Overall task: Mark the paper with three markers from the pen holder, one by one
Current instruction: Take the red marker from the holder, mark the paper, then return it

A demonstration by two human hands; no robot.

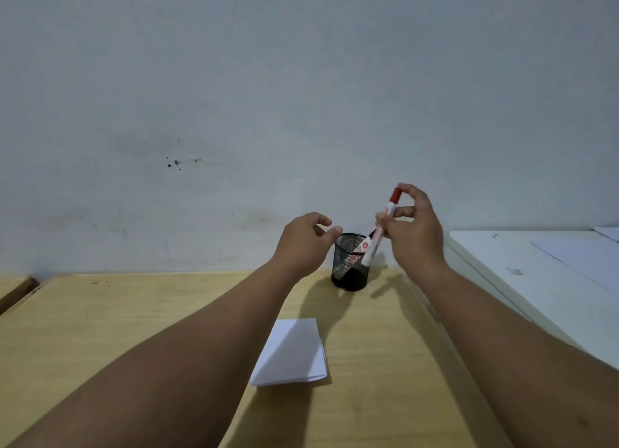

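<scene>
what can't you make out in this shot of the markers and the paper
Head view only:
- Other contents of the pen holder: hidden by dark mesh.
- Red-capped marker label: blurred, too small.
- Paper: shows no marks; underside hidden.
- Left hand palm: faces away.
- Right hand grips the marker.

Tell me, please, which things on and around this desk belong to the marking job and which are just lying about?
In the job:
- red-capped marker, held in the right hand
- black mesh pen holder, with more markers inside
- folded white paper
- left hand, open beside the holder

Lying about:
- white unit on the right
- sheets lying on it
</scene>
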